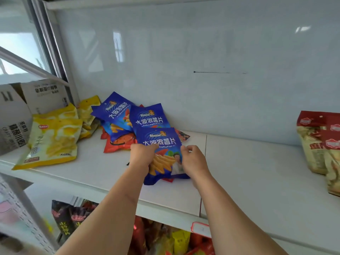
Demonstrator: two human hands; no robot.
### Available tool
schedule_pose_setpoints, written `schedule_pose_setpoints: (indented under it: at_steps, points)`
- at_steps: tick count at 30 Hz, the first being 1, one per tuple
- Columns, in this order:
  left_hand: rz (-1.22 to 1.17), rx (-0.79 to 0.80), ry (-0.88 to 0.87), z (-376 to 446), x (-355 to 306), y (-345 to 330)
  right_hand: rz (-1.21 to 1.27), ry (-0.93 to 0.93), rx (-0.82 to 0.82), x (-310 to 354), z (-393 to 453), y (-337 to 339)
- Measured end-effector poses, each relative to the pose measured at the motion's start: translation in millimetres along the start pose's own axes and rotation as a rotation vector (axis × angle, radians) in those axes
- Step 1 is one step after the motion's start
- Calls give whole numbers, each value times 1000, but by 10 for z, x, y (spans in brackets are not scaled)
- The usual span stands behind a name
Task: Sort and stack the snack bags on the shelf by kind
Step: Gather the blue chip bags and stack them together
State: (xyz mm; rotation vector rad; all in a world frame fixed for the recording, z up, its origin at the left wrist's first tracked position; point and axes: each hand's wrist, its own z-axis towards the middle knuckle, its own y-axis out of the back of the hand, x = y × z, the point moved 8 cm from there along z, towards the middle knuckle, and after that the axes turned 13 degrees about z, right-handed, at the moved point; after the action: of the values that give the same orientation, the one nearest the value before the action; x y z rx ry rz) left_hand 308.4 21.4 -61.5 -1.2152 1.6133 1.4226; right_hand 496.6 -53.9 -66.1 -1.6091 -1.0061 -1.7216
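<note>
On the white shelf (239,172) I hold a blue chip bag (161,142) between both hands. My left hand (141,157) grips its left edge and my right hand (193,161) grips its right edge. Two more blue bags (149,116) (114,111) lean against the back wall behind it. Red bags (117,144) lie under the blue ones, mostly hidden. Yellow bags (53,137) lie at the left end, with more yellow ones (88,109) behind them.
Red-topped bags (320,144) stand at the shelf's right end. White cartons (27,107) sit at the far left. The shelf below holds dark, red and yellow packets (165,240). A price tag (201,229) clips to the front edge.
</note>
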Motion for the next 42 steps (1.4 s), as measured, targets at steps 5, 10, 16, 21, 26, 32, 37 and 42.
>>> schedule_pose_setpoints:
  at_steps: [5,10,16,21,26,32,37,42]
  points:
    - [37,37,32,199,-6,184,-135,28,59,137,286,-251]
    - [52,-10,7,374,4,334,-332,101,-5,305,576,-406]
    - [84,6,-54,596,-27,435,-299,107,56,477,891,-680]
    - [122,41,-117,798,-16,509,-201,5,23,488,1074,-827]
    - [161,60,-143,922,17,596,143,-150,-19,327,1109,-891]
    - [134,107,-195,919,-55,646,293,-154,21,350,1019,-791]
    - [62,227,-265,827,-263,393,264,-91,-122,405,981,-203]
    - [-32,406,-315,536,-463,-198,207,-26,-292,437,882,611]
